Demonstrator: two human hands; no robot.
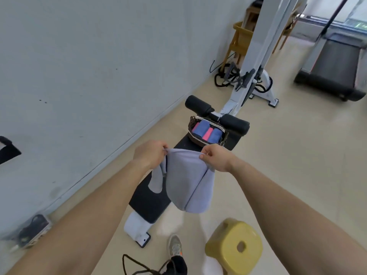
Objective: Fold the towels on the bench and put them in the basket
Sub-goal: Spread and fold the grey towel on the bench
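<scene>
A pale lavender towel (187,181) hangs in the air above the black bench (148,203), its lower end drooping past the bench's right side. My left hand (151,154) pinches its upper left corner and my right hand (215,157) pinches its upper right corner, so the top edge is stretched between them. At the bench's far end sits a brown basket (193,138) holding several rolled blue and pink towels (206,132).
A yellow plastic stool (234,245) stands on the floor at the lower right, beside my shoe (174,245). The wall runs along the left. Black foam rollers (198,105) and a white machine frame (256,56) lie beyond the basket; a treadmill (333,62) is at the far right.
</scene>
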